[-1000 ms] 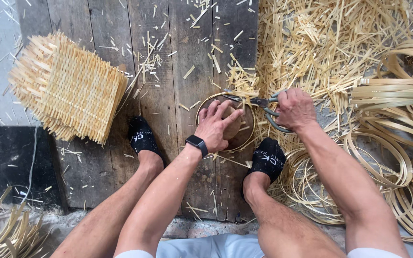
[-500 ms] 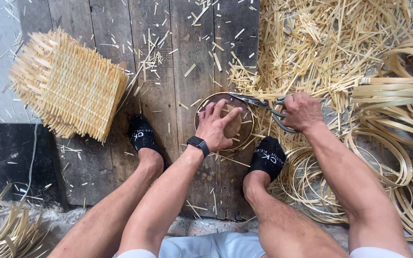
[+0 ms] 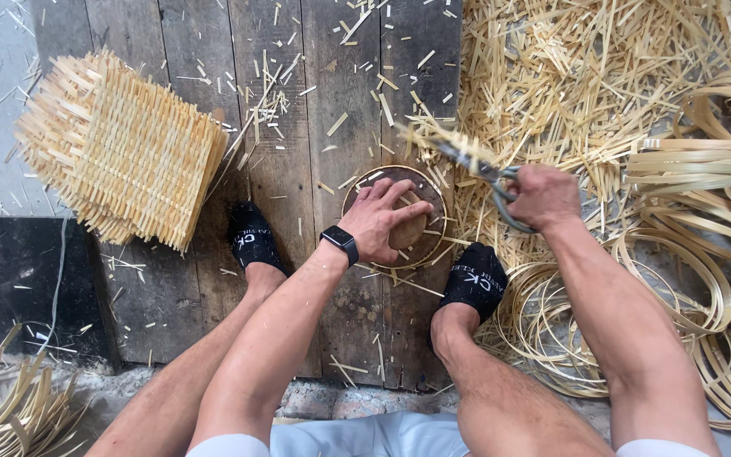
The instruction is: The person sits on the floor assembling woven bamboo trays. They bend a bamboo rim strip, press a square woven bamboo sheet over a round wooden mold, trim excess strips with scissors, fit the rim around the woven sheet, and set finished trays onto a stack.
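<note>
The left hand (image 3: 380,219) lies flat, fingers spread, on a small round woven disc (image 3: 420,245) near the right edge of the dark wooden boards (image 3: 298,169), pressing it down. The right hand (image 3: 541,196) is closed around the handles of a pair of scissors (image 3: 475,165), whose blades point up-left over the boards' right edge, beside the straw scraps (image 3: 585,76)

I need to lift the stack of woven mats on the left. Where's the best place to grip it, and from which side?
Judging by its pose, take the stack of woven mats by its thick right edge, coming from the bare wooden boards. There the layers show side-on, so fingers can likely pinch them together. The other edges end in loose splayed strip ends. The left hand is nearest.
</note>
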Available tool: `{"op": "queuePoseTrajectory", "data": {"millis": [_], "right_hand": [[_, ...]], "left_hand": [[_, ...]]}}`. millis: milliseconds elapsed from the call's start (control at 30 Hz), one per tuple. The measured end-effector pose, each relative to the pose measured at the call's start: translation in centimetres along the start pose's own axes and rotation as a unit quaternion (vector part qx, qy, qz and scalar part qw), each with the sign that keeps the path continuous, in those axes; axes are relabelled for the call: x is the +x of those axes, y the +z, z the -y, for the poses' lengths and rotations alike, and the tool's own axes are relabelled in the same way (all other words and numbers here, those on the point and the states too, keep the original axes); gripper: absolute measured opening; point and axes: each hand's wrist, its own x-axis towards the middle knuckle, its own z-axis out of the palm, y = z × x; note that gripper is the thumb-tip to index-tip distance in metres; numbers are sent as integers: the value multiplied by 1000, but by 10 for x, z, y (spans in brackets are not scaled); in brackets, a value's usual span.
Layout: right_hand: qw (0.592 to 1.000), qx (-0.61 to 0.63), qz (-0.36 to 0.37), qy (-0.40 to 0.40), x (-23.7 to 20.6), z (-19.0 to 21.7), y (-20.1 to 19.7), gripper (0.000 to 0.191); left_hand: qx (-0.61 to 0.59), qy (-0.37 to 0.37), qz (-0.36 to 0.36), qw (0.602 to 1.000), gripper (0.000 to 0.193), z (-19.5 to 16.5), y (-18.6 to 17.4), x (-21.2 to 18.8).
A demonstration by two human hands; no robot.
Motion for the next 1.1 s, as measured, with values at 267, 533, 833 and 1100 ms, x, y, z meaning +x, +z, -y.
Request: {"op": "queuePoseTrajectory", "data": {"millis": [267, 533, 833, 1100], "right_hand": [[937, 114, -46, 325, -6, 14, -14, 88], [776, 589, 109, 197, -16, 88, -3, 24], [801, 566, 62, 184, -16, 88, 8, 20], [797, 555, 135, 195, -46, 84, 15, 27]], "left_hand": [[-229, -382, -206, 872, 56, 25, 21, 19], [-297, -346, -254, 853, 28, 24, 26, 61], [-256, -332, -279, 864, 28, 22, 30, 62], [-447, -407, -277, 748, 28, 27, 56, -28]]}}
